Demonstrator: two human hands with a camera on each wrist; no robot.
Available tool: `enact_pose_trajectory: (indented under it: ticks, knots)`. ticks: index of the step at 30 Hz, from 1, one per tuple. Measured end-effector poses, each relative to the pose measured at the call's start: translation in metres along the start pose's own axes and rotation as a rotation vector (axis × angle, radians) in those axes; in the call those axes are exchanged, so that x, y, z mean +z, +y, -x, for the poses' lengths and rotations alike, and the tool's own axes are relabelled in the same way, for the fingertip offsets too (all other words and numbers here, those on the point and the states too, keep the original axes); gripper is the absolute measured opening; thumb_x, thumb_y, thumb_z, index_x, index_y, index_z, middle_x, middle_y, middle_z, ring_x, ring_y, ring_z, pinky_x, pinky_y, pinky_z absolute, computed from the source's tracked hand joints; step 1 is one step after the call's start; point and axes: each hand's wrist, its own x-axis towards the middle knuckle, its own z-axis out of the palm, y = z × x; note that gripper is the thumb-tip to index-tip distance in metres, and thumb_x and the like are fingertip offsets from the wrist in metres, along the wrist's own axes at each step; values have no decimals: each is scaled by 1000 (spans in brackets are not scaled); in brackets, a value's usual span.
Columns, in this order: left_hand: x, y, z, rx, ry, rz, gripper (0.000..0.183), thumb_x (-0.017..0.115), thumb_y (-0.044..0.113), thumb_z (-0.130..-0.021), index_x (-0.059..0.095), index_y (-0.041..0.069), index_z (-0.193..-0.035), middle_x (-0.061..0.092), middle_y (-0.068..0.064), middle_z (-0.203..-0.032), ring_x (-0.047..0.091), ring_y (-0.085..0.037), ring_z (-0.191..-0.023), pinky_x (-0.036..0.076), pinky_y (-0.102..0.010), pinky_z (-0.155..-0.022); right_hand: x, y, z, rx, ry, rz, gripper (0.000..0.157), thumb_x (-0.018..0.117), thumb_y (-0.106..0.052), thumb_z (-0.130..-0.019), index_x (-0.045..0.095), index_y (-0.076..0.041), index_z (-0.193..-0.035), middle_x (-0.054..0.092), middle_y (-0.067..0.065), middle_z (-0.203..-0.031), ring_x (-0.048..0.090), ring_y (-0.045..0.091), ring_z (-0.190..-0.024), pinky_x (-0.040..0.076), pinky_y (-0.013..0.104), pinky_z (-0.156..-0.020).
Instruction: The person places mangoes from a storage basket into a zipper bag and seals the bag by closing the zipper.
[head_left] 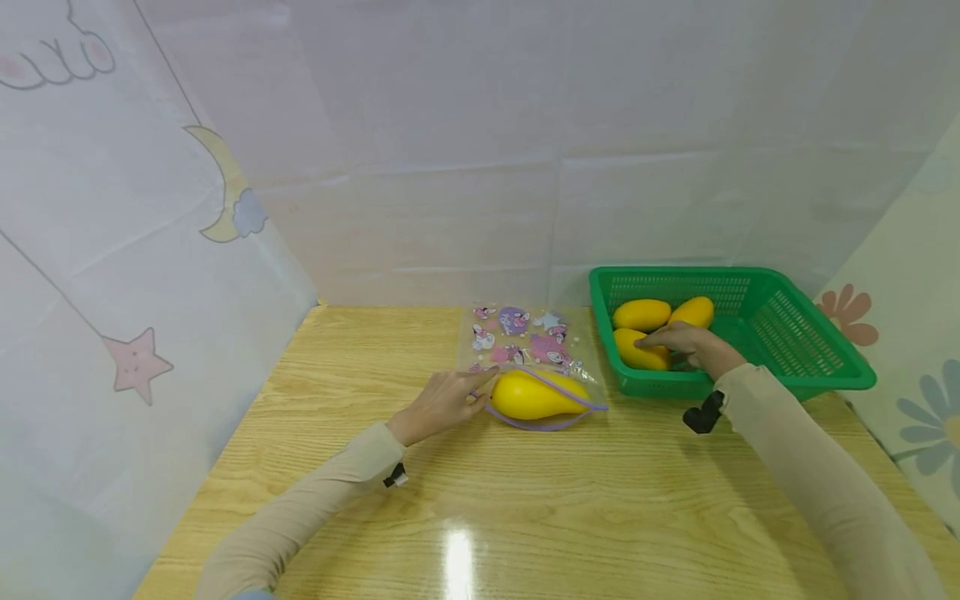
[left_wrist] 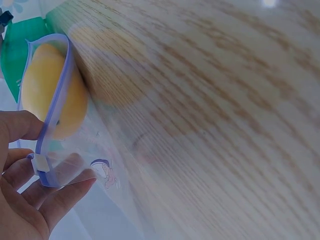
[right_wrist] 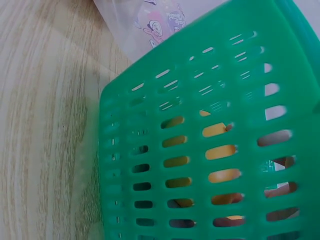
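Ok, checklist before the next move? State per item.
1. Bag mouth open: ok, purple strips of the clear bag stand apart around the yellow fruit.
2. Bag held: ok, left hand holds its edge by the white slider.
3. Bagged fruit clear of the mouth: not ok, it lies right at it.
4. Right hand at next fruit: ok, touches the front fruit in the green basket.
5. Right-hand grip secure: cannot tell, underside hidden.

4 yellow fruits [head_left: 536,395] vis.; 1 grn. basket [head_left: 660,385]; 1 zip bag [head_left: 517,329]; 2 hands [head_left: 438,404]
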Motion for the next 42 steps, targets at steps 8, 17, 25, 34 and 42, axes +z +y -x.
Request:
enact_pose_trajectory:
  ticks: [8, 17, 25, 34, 42]
  knots:
    - [0, 1, 0, 15, 22, -1, 46, 74, 9, -87, 62, 0, -131, 58, 2, -63, 13, 3, -41, 18, -12, -38, -2, -1, 1, 3, 7, 13, 83, 61, -37, -98, 20, 14, -149, 16, 37, -151, 29, 52, -134, 41, 54, -103]
    - [-1, 1, -1, -3, -8, 17, 47, 72, 9, -89, 60, 1, -134, 70, -6, -78, 16, 2, -39, 19, -12, -37, -4, 1, 1, -10, 2, -11, 80, 60, -36, -98, 22, 13, -149, 17, 36, -150, 29, 54, -133, 39, 57, -103]
    - [-1, 1, 0, -2, -8, 11, 47, 72, 9, -89, 60, 1, -134, 69, -5, -75, 16, 1, -40, 19, -12, -38, -5, 1, 4, -5, -10, -35, 83, 59, -35, -99, 17, 13, -151, 13, 37, -151, 25, 55, -134, 36, 58, -106]
    - [-1, 1, 0, -1, -9, 10, 48, 73, 10, -88, 61, 2, -134, 59, 2, -64, 16, 1, -40, 19, -13, -38, -6, 2, 6, -20, -6, -59, 82, 59, -33, -100, 16, 13, -151, 21, 35, -147, 28, 54, -133, 37, 58, -105]
    - [0, 1, 0, 2, -10, -2, 48, 73, 9, -88, 61, 2, -134, 68, -3, -74, 16, 1, -40, 18, -12, -38, -9, 2, 7, -41, -12, -68, 82, 58, -35, -100, 14, 12, -152, 27, 33, -144, 31, 51, -131, 45, 53, -98]
